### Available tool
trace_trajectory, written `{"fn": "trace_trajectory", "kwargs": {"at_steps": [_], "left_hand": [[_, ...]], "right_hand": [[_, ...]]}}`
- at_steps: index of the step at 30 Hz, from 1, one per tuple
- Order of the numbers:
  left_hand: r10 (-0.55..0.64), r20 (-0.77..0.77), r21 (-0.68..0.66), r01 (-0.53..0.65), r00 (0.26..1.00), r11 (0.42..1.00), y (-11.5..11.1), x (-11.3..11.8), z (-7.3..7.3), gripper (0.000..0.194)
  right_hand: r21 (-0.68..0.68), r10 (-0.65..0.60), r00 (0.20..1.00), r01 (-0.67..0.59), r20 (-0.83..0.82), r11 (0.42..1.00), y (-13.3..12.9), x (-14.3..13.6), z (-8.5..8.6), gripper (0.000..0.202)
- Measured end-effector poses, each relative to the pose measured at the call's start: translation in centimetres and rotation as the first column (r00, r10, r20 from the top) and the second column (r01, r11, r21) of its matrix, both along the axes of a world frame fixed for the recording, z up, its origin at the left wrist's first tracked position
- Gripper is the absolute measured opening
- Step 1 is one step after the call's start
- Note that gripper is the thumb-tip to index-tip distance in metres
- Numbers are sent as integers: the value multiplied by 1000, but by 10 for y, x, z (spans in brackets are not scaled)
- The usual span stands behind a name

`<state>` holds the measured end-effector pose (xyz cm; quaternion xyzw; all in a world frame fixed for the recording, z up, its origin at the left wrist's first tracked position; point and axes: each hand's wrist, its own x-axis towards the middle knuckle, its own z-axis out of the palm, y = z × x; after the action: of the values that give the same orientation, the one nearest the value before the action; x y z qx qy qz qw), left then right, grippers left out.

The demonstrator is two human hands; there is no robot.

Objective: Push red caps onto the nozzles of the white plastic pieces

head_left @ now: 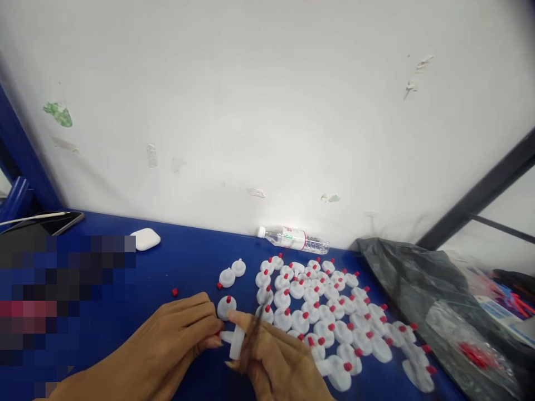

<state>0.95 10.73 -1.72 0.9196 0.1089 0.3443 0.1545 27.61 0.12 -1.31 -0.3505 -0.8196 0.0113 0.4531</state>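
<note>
My right hand (278, 353) is closed on a white plastic piece (237, 341) with a straight, tube-like part, held upright between thumb and fingers. Against its left side, my left hand (184, 328) pinches a small red cap at the piece's narrow tip. Just beyond the fingers lies a white round part (226, 308) with a red cap on top. Two more white parts (227, 277) without caps fitted lie farther back, a loose red cap (219, 286) beside them. Another red cap (175, 292) rests behind my left hand.
Several red-capped white parts (327, 313) cover the table's right side. A water bottle (295, 238) lies by the wall. A white case (146, 239) and phone (62, 223) are at left, grey plastic bags (401, 278) at right.
</note>
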Motion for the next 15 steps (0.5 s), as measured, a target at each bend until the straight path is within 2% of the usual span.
{"fn": "trace_trajectory", "kwargs": {"at_steps": [4,8,12,15], "left_hand": [[7,-21,-3,-7,1000,1000,-1,0,-1,36],[48,-75,18,-47,996,999,1,1,8,32],[103,-51,200,-90,993,976,-1,5,20,43],[163,-21,262,-152,986,953,-2,6,18,47]], "right_hand": [[145,7,997,-17,72,989,5,2,-1,44],[249,-140,988,118,71,961,8,-3,5,25],[332,-276,949,214,153,919,9,-11,10,28],[354,-316,925,229,210,907,10,-14,10,30]]}}
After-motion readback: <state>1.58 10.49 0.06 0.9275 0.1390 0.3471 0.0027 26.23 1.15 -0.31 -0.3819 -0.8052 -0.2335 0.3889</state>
